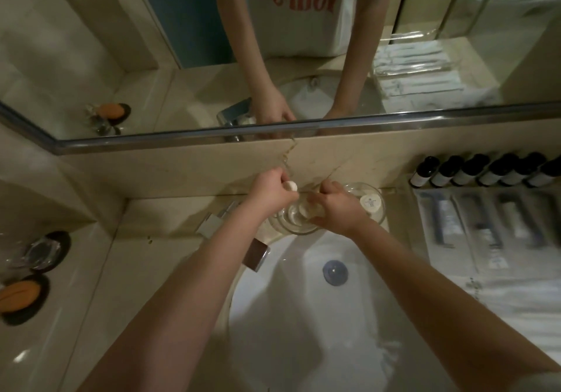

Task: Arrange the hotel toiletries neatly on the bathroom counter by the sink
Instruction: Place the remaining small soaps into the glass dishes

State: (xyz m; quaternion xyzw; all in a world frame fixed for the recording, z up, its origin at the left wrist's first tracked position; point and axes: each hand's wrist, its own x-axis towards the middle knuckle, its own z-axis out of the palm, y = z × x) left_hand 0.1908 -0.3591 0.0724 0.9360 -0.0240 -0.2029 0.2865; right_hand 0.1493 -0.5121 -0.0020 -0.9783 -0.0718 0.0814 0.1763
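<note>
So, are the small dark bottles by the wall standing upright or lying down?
Upright. The dark bottles stand in a row against the back wall, caps up and light labels facing forward, behind the flat sachets on the counter.
</note>
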